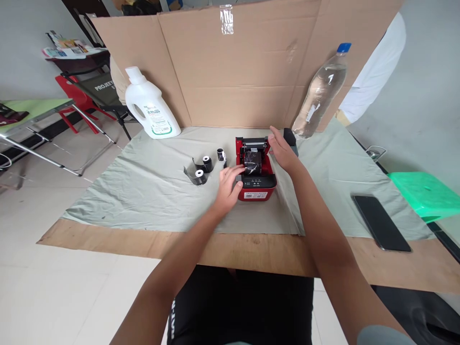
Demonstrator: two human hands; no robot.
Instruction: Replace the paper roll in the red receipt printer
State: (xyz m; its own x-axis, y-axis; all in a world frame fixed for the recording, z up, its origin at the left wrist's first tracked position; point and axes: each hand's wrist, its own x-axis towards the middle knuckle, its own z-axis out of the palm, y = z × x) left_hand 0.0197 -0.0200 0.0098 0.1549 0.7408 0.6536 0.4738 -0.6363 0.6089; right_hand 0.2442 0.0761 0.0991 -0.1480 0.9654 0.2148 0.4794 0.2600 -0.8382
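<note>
A small red label printer (265, 184) sits in the middle of the grey cloth (143, 191) with its lid open. A black roll (252, 163) lies in its open bay. My left hand (230, 184) rests against the printer's left side, fingers reaching onto the roll. My right hand (282, 151) touches the printer's right rear edge beside the raised lid, fingers spread. Two black rolls with loose film (199, 171) and a small spool (221, 155) lie on the cloth just left of the printer.
A white detergent jug (153, 105) stands at back left, a tilted clear water bottle (319, 93) at back right against a cardboard screen (237, 62). A black phone (381, 223) lies at right. A green stool (426, 194) stands beyond the table's right edge.
</note>
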